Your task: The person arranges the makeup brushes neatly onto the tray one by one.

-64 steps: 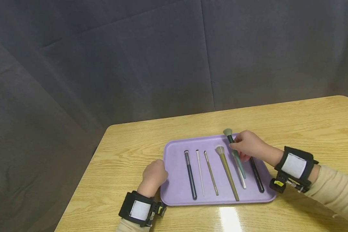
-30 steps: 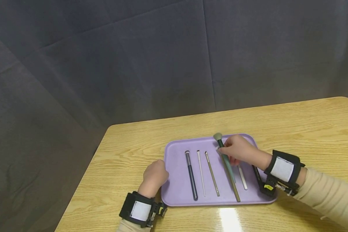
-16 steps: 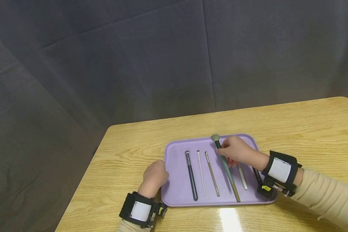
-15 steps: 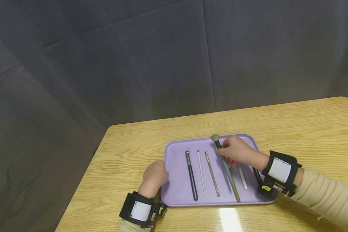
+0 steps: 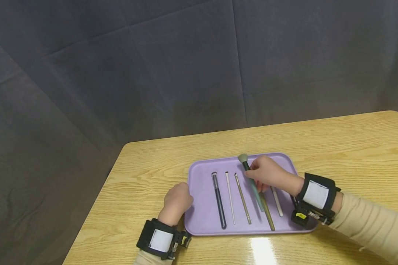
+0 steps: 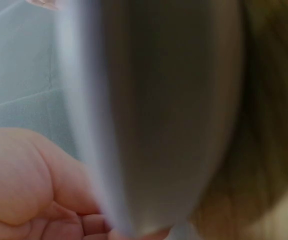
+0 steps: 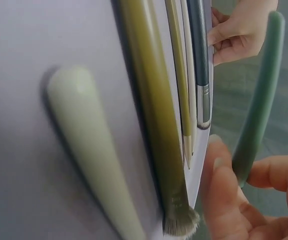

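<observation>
My right hand (image 5: 268,172) pinches a green-handled makeup brush (image 5: 255,191) near its ferrule, bristles pointing away. The brush is raised over the lilac tray (image 5: 199,209), crossing the gap between the thin gold brush (image 5: 242,198) and the thick olive brush (image 5: 268,215). In the right wrist view the green handle (image 7: 264,90) stands between thumb and fingers. At the tray's left edge, my left hand (image 5: 178,200) grips the rim; in the left wrist view its fingers curl at the tray wall (image 6: 159,125).
Also on the tray lie a dark blue brush (image 5: 219,204), a thin white brush (image 5: 230,198), a white-handled brush (image 5: 277,204) and a black one (image 5: 293,200), partly hidden by the right wrist camera. A wooden table (image 5: 146,169) surrounds the tray; a dark curtain (image 5: 172,73) hangs behind.
The right hand has carried the green brush leftward, from above the white-handled brush, across the olive brush, to that one's left side. The left hand keeps its place on the tray.
</observation>
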Motion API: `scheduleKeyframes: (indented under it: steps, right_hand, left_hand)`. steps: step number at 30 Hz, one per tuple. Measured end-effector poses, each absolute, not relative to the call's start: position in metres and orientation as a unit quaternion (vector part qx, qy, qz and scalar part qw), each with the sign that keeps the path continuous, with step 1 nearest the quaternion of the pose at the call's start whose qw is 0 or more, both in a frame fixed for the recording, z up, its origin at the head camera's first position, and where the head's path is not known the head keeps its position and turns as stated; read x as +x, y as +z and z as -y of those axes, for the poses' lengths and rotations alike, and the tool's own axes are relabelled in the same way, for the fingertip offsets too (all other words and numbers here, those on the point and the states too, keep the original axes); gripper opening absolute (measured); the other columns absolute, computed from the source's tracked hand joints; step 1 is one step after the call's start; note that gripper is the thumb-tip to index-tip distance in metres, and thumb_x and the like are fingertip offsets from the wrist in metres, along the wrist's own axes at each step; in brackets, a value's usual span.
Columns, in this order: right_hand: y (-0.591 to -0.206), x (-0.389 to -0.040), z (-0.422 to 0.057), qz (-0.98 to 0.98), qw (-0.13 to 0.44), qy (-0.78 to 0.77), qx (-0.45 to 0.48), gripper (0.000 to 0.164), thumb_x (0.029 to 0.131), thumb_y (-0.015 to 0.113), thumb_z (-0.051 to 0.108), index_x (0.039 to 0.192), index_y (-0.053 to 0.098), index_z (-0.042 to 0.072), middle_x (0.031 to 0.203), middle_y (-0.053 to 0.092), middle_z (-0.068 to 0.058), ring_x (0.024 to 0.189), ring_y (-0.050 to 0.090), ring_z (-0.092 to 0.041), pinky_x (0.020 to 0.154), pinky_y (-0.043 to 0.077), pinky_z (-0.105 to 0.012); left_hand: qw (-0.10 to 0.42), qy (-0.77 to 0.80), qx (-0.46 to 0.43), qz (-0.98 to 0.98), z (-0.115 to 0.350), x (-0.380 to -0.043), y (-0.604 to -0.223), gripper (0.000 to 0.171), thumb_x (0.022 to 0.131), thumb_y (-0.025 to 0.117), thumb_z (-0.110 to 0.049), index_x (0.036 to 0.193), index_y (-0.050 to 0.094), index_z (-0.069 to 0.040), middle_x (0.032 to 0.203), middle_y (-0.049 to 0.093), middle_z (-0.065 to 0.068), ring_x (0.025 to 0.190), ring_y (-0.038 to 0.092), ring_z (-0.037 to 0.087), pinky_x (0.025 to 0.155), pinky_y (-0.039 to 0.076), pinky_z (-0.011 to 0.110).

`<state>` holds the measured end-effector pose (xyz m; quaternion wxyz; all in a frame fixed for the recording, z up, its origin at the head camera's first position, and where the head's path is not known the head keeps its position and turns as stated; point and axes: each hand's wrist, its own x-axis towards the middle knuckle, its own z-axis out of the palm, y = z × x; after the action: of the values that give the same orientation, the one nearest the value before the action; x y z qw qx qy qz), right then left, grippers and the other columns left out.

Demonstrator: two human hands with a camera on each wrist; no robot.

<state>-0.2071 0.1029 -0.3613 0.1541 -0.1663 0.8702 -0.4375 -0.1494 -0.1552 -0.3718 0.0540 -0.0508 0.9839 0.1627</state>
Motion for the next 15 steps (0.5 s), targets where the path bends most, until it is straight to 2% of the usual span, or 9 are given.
scheduleKeyframes:
  steps: [15]
  right_hand:
    - [-0.36, -0.204, -0.086, -0.857, 0.162, -0.455, -0.179, 0.023, 0.086, 0.057, 0.013, 0.066, 0.051, 0.002, 0.051, 0.053, -0.006, 0.043, 0.054, -0.02, 0.042, 0.047, -0.033]
  left_hand:
    - [0.055, 0.166, -0.051, -0.983, 0.155, -0.148, -0.369, 0.008, 0.077, 0.053, 0.001, 0.082, 0.058, 0.005, 0.065, 0.052, 0.01, 0.054, 0.049, 0.021, 0.045, 0.041, 0.032]
